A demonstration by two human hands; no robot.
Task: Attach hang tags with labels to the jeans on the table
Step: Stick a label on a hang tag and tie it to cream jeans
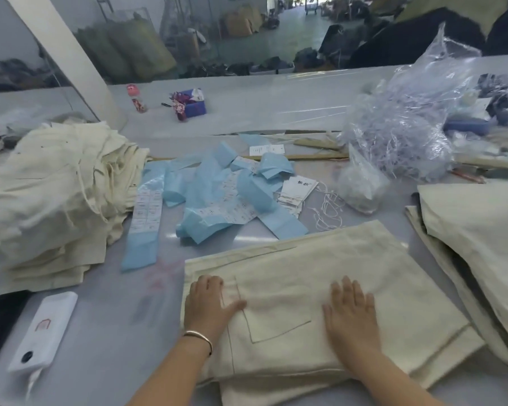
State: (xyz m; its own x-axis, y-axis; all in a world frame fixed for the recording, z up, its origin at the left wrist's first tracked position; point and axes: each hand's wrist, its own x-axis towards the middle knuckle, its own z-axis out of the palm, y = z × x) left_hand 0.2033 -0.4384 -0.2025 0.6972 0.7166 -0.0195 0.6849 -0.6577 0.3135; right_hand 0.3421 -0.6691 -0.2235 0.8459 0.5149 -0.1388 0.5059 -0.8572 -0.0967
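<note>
Both hands, left hand (208,303) and right hand (351,310), press flat with released fingers on folded jeans (320,276) near desk (115,332) edge, likely smoothing for tagging; hang tags (298,190) wait farther back.

Bare forearms; thin metal bangle (198,339) on left wrist.

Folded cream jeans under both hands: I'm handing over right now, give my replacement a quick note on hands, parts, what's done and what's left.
Left hand and right hand: both flat and open, pressing the folded cream jeans at the table's near edge; neither holds anything.
Hang tags with loose strings lie just beyond the jeans; blue label sheets to their left.
Cream stack far left, more cream fabric right.
No tag visible on this pair.
Left: pick a tag, label it, attach.
</note>
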